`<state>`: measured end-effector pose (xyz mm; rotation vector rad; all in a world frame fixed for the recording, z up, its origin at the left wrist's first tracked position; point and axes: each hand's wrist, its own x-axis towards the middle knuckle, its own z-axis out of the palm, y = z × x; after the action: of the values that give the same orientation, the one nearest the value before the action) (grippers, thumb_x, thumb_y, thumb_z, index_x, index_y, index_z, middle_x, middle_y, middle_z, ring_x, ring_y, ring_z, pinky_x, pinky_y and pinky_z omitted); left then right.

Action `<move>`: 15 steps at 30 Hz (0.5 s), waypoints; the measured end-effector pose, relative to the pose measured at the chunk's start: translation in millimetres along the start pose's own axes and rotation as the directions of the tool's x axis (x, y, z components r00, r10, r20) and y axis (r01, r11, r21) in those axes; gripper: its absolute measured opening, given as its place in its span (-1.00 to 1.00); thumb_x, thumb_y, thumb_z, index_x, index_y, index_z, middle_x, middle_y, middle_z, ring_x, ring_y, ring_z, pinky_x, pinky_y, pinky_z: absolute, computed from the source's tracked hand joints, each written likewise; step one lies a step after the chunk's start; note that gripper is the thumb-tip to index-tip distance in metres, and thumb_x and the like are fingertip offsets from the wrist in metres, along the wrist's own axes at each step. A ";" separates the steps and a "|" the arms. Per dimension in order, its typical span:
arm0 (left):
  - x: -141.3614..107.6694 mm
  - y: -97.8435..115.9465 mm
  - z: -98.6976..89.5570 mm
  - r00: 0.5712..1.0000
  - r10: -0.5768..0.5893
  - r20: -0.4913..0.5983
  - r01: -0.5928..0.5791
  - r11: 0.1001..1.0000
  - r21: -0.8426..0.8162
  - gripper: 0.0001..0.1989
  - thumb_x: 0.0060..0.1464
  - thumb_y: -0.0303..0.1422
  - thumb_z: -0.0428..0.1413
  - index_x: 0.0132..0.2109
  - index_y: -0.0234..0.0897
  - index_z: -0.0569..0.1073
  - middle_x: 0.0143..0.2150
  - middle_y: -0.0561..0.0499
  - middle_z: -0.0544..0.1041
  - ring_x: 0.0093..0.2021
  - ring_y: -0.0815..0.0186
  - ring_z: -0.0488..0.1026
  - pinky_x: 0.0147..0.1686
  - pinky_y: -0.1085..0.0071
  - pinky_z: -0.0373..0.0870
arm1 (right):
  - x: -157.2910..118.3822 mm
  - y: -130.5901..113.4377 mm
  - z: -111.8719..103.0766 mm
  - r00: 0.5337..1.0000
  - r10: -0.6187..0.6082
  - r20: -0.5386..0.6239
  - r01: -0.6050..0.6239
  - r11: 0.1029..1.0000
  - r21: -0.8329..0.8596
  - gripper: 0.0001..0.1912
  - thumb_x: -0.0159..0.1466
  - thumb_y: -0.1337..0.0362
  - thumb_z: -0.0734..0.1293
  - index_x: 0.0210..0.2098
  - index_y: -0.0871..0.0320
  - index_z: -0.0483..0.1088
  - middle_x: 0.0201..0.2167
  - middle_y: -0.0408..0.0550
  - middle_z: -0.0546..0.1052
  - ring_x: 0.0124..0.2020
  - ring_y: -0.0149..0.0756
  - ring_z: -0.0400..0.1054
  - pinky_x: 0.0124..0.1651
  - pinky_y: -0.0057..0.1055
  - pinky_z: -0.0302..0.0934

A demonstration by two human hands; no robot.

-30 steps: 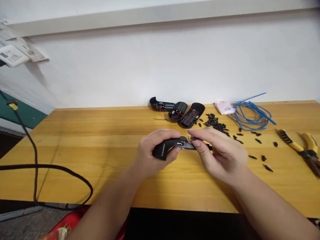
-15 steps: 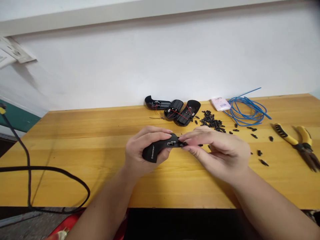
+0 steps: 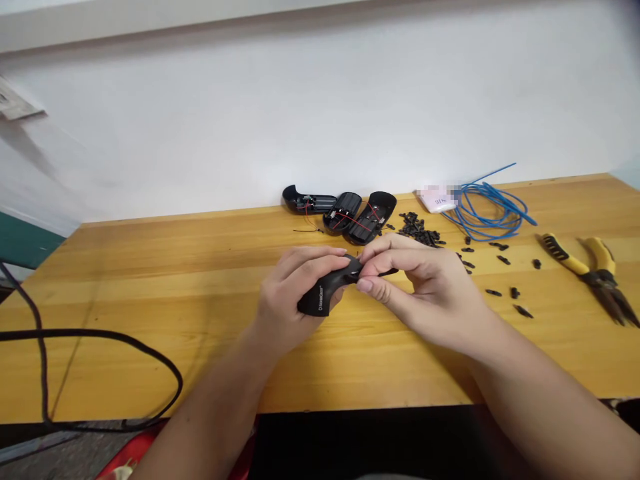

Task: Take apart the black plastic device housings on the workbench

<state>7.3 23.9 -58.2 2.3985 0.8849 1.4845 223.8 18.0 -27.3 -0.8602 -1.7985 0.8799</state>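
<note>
A black curved plastic shell (image 3: 325,290) sits in the person's left hand (image 3: 295,297), just in front of the middle of the body and above the yellow wooden table (image 3: 150,377). The left fingers wrap closely around its wide, rounded end, where small pale lettering shows. The right hand (image 3: 420,287) meets the shell's narrow end, its thumb and forefinger pinched narrowly on a thin black piece (image 3: 387,272) that sticks out to the right. Exactly how that piece joins the shell is hidden by the fingers.

Behind the hands, near the table's back edge, three open black shells lie side by side: one (image 3: 309,199) on the left, then two more (image 3: 343,212) (image 3: 373,217) touching each other. Their hollow insides hold thin red wires (image 3: 353,219). Just right of them is a heap of small black parts (image 3: 419,229), with a few strays scattered toward a coil of blue wire (image 3: 483,213) and a white packet (image 3: 434,200). Yellow-handled pliers (image 3: 595,273) lie near the right edge, well apart from the hands. A black cable (image 3: 100,337) curves over the table's left side. Bare wood stretches from the hands to the front edge.
</note>
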 end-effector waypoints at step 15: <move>2.5 -2.4 3.1 0.985 0.136 0.110 -0.131 0.990 -0.050 -0.67 0.14 -0.49 0.35 0.05 -0.24 0.58 0.03 -0.13 0.67 0.02 0.23 0.62 0.08 0.28 0.59 | 7.6 14.5 -24.5 0.877 0.290 0.384 -0.371 0.915 0.158 -0.81 0.20 0.12 0.59 -0.37 0.13 0.69 -0.34 -0.07 0.64 -0.29 -0.29 0.50 -0.18 -0.36 0.41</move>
<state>9.8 27.7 -58.9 2.5257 0.6738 1.3798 246.6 36.6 -28.6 -0.9204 -1.8273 1.5180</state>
